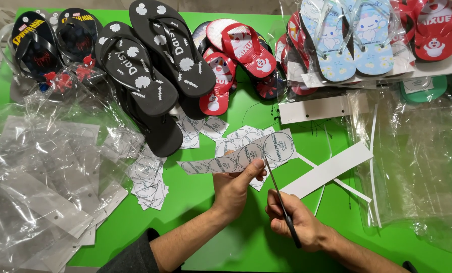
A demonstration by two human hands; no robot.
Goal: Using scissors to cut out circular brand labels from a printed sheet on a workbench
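Observation:
My left hand [237, 186] pinches a paper strip of round printed labels [238, 154] and holds it up over the green table [221, 242]. My right hand [292, 218] grips black scissors [281, 202]; their blades point up and meet the strip just left of its last round label [278, 146]. Loose cut round labels [148, 178] lie in piles on the table, to the left of the hands and behind the strip.
Black flip-flops [150, 65] and red ones [236, 55] lie at the back, with bagged pairs [352, 40] at the back right. Clear plastic bags [44, 172] cover the left side, more [418, 167] the right. White card strips [332, 169] lie right of the hands.

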